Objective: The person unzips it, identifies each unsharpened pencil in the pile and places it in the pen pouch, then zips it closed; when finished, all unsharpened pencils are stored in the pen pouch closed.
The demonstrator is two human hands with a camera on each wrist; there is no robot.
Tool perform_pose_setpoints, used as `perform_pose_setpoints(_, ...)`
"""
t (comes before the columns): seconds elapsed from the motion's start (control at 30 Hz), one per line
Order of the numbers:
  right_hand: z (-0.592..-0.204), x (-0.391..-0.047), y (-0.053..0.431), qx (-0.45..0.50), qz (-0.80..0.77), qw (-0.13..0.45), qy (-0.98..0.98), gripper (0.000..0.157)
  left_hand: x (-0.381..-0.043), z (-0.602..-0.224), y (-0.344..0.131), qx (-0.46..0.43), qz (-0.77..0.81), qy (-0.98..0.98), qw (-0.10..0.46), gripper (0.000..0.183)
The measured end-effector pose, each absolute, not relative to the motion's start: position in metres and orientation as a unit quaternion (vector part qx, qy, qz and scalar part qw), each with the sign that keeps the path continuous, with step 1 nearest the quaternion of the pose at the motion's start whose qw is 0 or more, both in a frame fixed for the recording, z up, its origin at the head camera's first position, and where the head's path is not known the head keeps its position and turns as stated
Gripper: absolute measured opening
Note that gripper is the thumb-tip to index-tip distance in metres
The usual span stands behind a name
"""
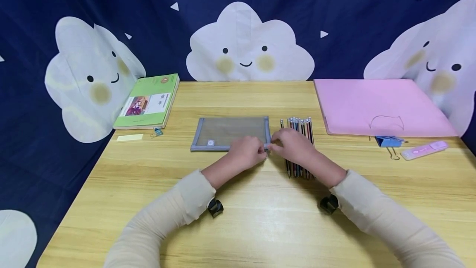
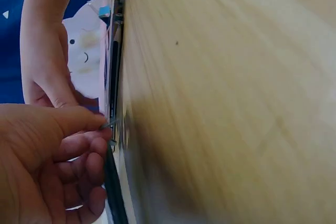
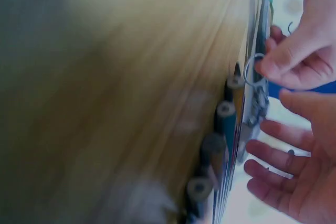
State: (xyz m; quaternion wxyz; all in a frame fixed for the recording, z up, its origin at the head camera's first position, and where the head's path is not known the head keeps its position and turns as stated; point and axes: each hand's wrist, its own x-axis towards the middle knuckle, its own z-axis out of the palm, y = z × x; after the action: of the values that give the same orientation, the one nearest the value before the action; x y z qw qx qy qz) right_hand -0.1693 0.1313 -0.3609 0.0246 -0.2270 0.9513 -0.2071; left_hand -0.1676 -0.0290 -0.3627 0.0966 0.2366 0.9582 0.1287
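Observation:
A grey zip pouch with a see-through mesh face lies flat in the middle of the table. My left hand is at its front right corner. Between thumb and forefinger it pinches a small metal ring, which hangs by metal links at the pouch's edge. Close beside it, my right hand reaches over a row of pencils. In the right wrist view its thumb and fingers are apart, with nothing seen between them. The pencils lie side by side, partly hidden under that hand.
A green book lies at the back left, with a pale yellow strip and a small blue binder clip before it. At the right are a pink folder, a larger blue binder clip and a pink-lidded clear case.

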Motion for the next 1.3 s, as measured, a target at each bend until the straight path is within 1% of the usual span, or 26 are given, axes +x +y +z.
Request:
perform_pose_setpoints(0.03,-0.361,-0.169,0.13,-0.207,-0.227,0.033,0.951,0.022,-0.168,-0.362,-0.03,0.235,0.147,0.957,0.09,0.022)
perform_pose_setpoints(0.13,-0.36,-0.169,0.129,-0.138,-0.306,0.062,0.94,0.023,-0.167,-0.361,-0.032,0.239,0.194,0.949,0.061,0.016)
perform_pose_setpoints(0.23,-0.361,-0.171,0.129,-0.078,-0.421,0.104,0.898,0.024,-0.166,-0.361,-0.035,0.242,0.234,0.941,0.039,0.015)
perform_pose_setpoints(0.33,-0.362,-0.172,0.128,-0.016,-0.541,0.143,0.829,0.022,-0.165,-0.361,-0.036,0.241,0.261,0.934,0.026,0.012)
perform_pose_setpoints(0.47,-0.363,-0.173,0.127,0.027,-0.613,0.154,0.775,0.02,-0.164,-0.361,-0.037,0.245,0.261,0.933,0.021,0.01)
perform_pose_setpoints(0.67,-0.364,-0.17,0.127,0.052,-0.635,0.173,0.751,0.019,-0.164,-0.362,-0.044,0.266,0.199,0.943,0.018,0.012)
perform_pose_setpoints(0.8,-0.363,-0.169,0.127,0.056,-0.648,0.186,0.737,0.017,-0.162,-0.363,-0.056,0.27,0.157,0.95,0.014,0.018)
perform_pose_setpoints(0.9,-0.363,-0.168,0.126,0.055,-0.653,0.194,0.73,0.016,-0.161,-0.362,-0.067,0.261,0.13,0.957,0.007,0.023)
perform_pose_setpoints(1.0,-0.363,-0.168,0.126,0.055,-0.653,0.201,0.728,0.017,-0.16,-0.361,-0.076,0.251,0.109,0.962,0.002,0.022)
perform_pose_setpoints(1.17,-0.363,-0.167,0.124,0.059,-0.655,0.21,0.724,0.019,-0.159,-0.361,-0.087,0.24,0.1,0.965,0.007,0.021)
perform_pose_setpoints(1.3,-0.365,-0.167,0.123,0.058,-0.656,0.211,0.722,0.018,-0.158,-0.362,-0.096,0.232,0.095,0.968,0.013,0.025)
